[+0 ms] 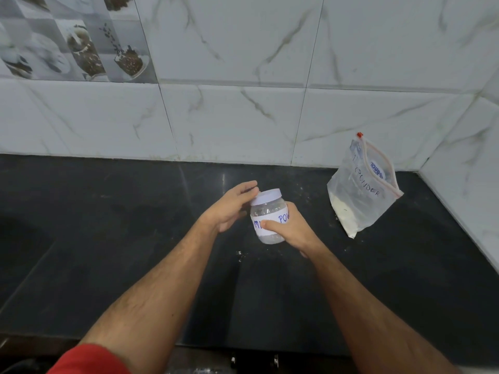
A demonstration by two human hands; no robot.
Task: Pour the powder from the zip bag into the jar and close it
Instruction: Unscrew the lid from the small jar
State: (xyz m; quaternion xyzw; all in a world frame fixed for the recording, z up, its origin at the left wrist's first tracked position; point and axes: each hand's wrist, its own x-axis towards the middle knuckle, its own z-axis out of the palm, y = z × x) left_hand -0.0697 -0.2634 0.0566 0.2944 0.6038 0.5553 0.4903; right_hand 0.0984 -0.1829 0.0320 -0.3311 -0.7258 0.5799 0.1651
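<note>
I have the jar [270, 220] up off the counter [135, 225], near its middle, tilted a little. My right hand [293, 229] wraps its labelled body, the grip pressed around it with the thumb across the paper label. My left hand [231, 206] is at the lid [266, 197], fingers loosely spread along its left edge, touching it but not clearly clamped on it. The lid sits on the jar.

The jar looks close to empty: clear walls, at most a thin pale layer at the bottom. The bag [361, 190] stands well apart to the right, near the wall corner, its zip top gaping open, with white powder [344, 211] heaped in its lower corner.

So I judge the pour is not done. I take this to be the lid coming off, though I cannot tell which way it is turning. Left to do: open, pour, close. A few white specks [239, 253] lie on the counter near the jar.
</note>
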